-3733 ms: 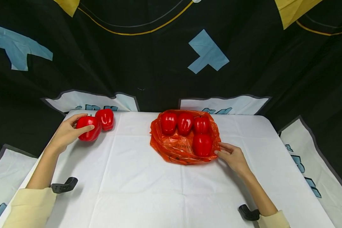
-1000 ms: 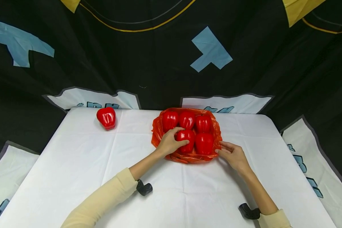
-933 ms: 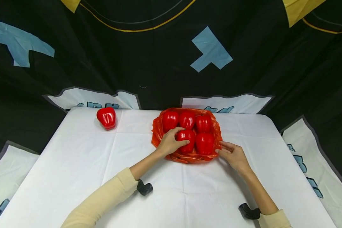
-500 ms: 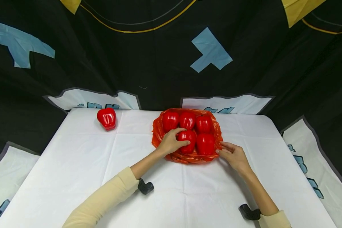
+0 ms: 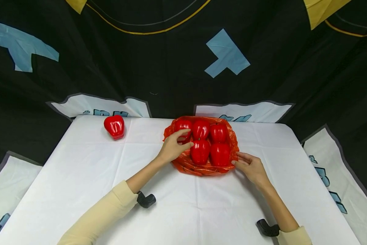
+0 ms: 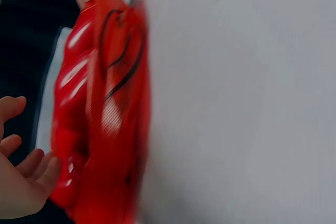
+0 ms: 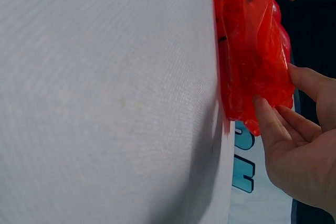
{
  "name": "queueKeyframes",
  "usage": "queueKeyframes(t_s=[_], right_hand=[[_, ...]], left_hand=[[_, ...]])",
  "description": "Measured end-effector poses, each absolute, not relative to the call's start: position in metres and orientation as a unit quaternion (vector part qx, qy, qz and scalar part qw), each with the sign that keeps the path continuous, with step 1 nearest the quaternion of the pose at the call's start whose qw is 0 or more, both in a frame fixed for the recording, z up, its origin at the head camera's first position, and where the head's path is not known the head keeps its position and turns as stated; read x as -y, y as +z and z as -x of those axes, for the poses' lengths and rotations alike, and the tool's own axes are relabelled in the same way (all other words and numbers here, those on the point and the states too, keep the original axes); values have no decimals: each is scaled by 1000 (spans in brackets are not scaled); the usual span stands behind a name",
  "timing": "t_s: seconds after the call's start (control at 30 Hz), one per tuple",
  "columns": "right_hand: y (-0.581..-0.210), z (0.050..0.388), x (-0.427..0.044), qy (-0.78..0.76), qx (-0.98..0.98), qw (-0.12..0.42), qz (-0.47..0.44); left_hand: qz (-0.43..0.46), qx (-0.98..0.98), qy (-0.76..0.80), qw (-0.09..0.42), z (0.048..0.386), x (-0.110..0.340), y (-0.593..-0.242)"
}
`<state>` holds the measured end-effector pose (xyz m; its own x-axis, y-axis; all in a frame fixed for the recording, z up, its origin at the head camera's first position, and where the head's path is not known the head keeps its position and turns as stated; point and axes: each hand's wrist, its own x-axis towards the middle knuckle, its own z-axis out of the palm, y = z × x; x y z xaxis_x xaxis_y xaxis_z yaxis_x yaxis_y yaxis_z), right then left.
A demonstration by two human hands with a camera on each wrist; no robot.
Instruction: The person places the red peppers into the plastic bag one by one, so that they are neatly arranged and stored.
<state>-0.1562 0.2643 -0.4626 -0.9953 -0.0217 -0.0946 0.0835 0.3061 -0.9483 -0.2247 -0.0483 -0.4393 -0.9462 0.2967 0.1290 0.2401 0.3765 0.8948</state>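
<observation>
An orange-red plastic bag [image 5: 184,166] lies wide open at the back middle of the white table, with several glossy red bell peppers inside. Over the bag's left side is my left hand [image 5: 171,148], fingers and thumb spread with nothing between them. Just right of its thumb sits a front-row bell pepper [image 5: 200,152], apart from the hand. My right hand [image 5: 253,170] pinches the bag's right edge; in the right wrist view its thumb and fingers [image 7: 265,116] are on either side of the thin plastic. Far to the left, a single bell pepper [image 5: 114,127] lies on the table.
A white cloth covers the table [image 5: 152,221]. Behind it hangs a dark curtain [image 5: 171,75] with blue and yellow shapes, close to the table's back edge. Black wrist camera mounts [image 5: 146,200] stick out from both forearms.
My left hand carried a bell pepper from the far left into the bag, then let go and drew back to the left. My right hand stays on the bag's edge.
</observation>
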Motion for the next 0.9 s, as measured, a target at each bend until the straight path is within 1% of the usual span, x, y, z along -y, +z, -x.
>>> queueKeyframes(t_s=[0.17, 0.33, 0.57, 0.63, 0.73, 0.9], right_hand=[[-462, 157, -264, -591, -805, 45, -18], [-462, 156, -264, -595, -802, 46, -16], [-463, 157, -264, -593, -804, 47, -19], [-463, 157, -264, -590, -806, 47, -20], [-463, 156, -264, -587, -808, 47, -21], [-463, 157, -264, -587, -808, 48, -21]], left_hand=[[-164, -805, 570, -11, 229, 82, -425], [-131, -816, 561, -50, 235, 125, -414], [-78, -854, 492, -149, 246, 197, -410], [-56, -863, 474, -165, 247, 217, -410], [-21, -874, 457, -165, 246, 240, -409], [-3, -888, 439, -136, 247, 266, -415]])
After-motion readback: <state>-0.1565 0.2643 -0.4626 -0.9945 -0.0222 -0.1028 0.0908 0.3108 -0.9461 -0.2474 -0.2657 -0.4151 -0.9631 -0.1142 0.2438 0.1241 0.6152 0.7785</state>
